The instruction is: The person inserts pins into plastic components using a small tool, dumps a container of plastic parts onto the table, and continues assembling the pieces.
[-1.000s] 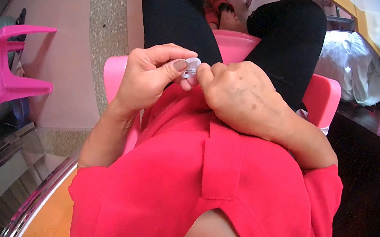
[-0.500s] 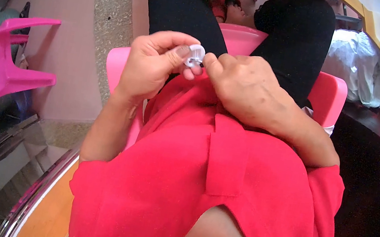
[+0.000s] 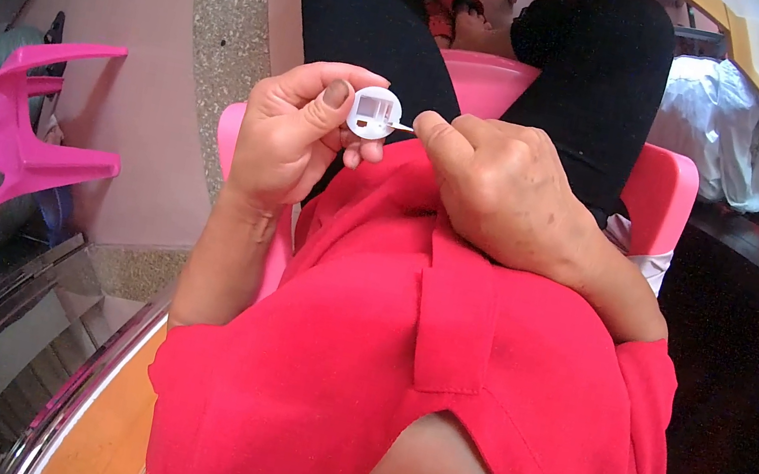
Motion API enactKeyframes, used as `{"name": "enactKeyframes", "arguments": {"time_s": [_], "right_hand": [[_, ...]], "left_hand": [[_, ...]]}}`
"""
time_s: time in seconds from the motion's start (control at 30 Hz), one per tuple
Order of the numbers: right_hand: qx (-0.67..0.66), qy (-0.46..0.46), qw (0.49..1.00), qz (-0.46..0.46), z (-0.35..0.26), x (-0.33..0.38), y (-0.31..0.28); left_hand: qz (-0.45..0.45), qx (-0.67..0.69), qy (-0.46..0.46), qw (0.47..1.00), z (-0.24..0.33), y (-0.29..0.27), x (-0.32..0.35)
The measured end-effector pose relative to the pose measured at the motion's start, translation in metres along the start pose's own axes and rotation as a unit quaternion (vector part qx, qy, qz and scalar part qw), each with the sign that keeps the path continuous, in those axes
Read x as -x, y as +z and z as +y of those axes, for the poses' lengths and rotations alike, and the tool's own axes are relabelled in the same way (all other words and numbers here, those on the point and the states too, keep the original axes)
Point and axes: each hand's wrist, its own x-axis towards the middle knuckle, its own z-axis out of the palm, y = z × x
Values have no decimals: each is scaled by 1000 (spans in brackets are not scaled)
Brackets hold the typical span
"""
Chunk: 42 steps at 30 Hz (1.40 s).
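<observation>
Pinching a small round white plastic part (image 3: pixel 376 113), the left hand (image 3: pixel 291 135) held it steady while the right hand (image 3: pixel 499 192) fingers gripped a thin pin (image 3: pixel 402 126) at its rim, insertion seemingly unfinished.

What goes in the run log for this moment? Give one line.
left hand: holds round white plastic part | right hand: pinches thin metal piece at part's edge | seat: pink chair

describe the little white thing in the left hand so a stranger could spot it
Above the red shirt, at the lap, the left hand pinches a small round white plastic part by its rim. It is the only white disc there, with square recesses in its face.
</observation>
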Motion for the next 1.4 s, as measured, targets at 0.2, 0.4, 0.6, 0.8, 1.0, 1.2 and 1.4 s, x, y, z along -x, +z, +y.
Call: {"name": "enactKeyframes", "arguments": {"time_s": [0.2, 0.4, 0.6, 0.8, 1.0, 1.2, 1.4], "right_hand": [[7, 2, 1000, -10, 2, -2, 1], [11, 21, 998, -54, 10, -9, -12], [21, 17, 998, -53, 40, -10, -27], [7, 51, 999, -15, 91, 3, -37], [-30, 85, 995, -31, 115, 8, -30], [-32, 128, 986, -100, 140, 15, -34], [-20, 113, 988, -102, 141, 13, -43]], "left_hand": [[-4, -7, 21, 1000, -1, 0, -1], [34, -33, 2, 999, 3, -1, -10], [121, -63, -11, 991, 12, 3, -13], [189, -189, 80, 960, 91, 20, -111], [115, -245, 164, 949, 251, 22, -300], [135, -488, 324, 799, 207, 88, -359], [-26, -676, 319, 664, 55, 126, -381]]}}
